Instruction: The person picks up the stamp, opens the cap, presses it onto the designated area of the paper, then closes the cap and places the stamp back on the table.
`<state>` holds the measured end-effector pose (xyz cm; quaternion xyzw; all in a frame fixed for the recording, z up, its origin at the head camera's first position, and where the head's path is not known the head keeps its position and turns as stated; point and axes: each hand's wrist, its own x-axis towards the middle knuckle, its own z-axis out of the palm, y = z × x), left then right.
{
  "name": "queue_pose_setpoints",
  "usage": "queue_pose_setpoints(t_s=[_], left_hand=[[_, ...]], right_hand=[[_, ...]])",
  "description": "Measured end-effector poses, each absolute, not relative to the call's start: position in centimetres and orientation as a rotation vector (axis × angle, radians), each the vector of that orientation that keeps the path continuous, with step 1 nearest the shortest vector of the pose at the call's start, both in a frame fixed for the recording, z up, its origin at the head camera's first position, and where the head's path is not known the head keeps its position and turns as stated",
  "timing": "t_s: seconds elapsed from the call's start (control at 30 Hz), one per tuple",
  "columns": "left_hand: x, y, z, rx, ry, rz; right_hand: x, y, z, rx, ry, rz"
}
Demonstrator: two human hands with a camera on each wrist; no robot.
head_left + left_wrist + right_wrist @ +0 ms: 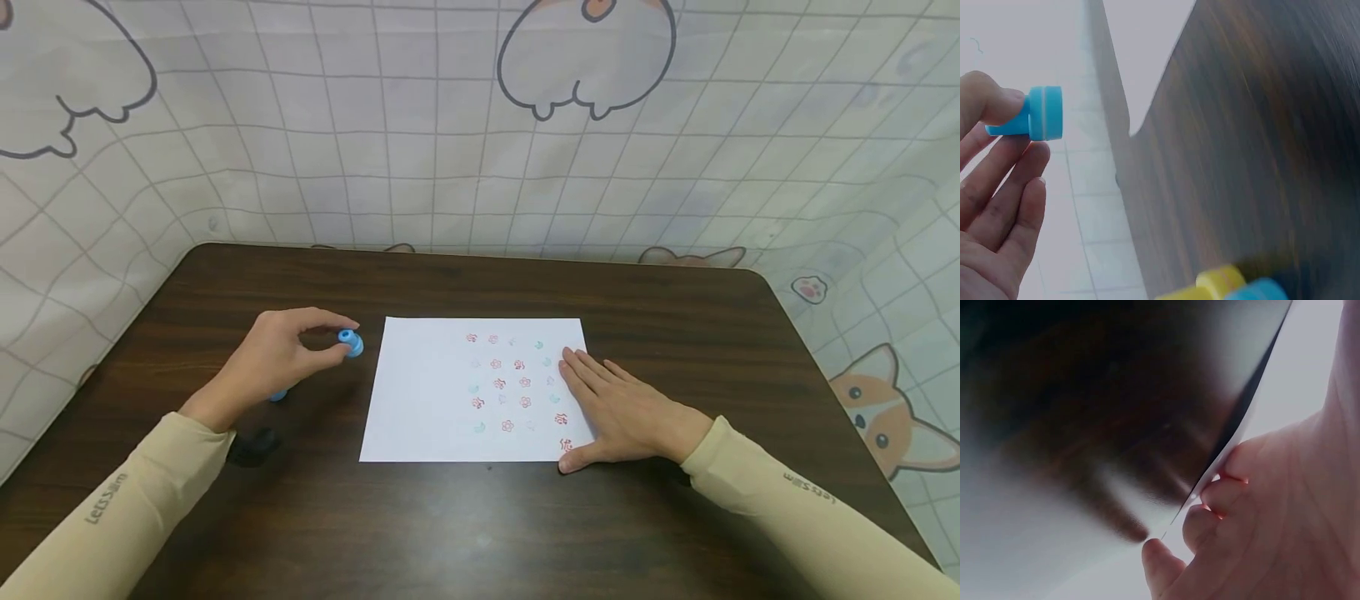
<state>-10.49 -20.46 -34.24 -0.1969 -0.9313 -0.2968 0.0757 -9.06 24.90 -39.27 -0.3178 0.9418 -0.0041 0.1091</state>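
Fingers of my left hand (272, 357) pinched the blue stamp (351, 343), its wide end tilted toward four o'clock, where the paper's blank side (417, 392) lay near, my right hand (628, 413) flat over the three-o'clock edge.

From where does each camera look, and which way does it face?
Head: worn on the head, facing forward and down at table and paper; left hand, right hand and sleeves show.
Left wrist: worn there, facing the stamp pinched in the left hand; only that hand shows.
Right wrist: worn there, facing the right hand close up; only that hand shows.
Head and left wrist share stamp, paper, table and left hand.
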Motion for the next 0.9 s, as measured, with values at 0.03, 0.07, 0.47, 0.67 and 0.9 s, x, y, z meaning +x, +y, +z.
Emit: queue_pose_setpoints(t_s=[0.03, 0.07, 0.47, 0.67, 0.9], left_hand=[[-10.5, -20.2, -34.3, -0.597, -2.773, -0.900], [-10.4, -20.0, -34.4, -0.599, -2.758, -0.915], [-10.2, -16.8, -35.3, -0.584, -2.669, -1.163], [-10.3, -15.2, -35.5, -0.554, -2.640, -1.269], [-10.3, -14.2, -35.6, -0.502, -2.608, -1.367]], right_hand=[[-9.0, 24.9, -39.2, -0.932, 2.767, -0.016], [-9.0, 24.9, -39.2, -0.930, 2.765, -0.019], [-9.0, 25.0, -39.1, -0.909, 2.757, -0.075], [-8.9, 25.0, -39.0, -0.913, 2.763, -0.125], [-8.9, 25.2, -39.1, -0.933, 2.763, -0.155]])
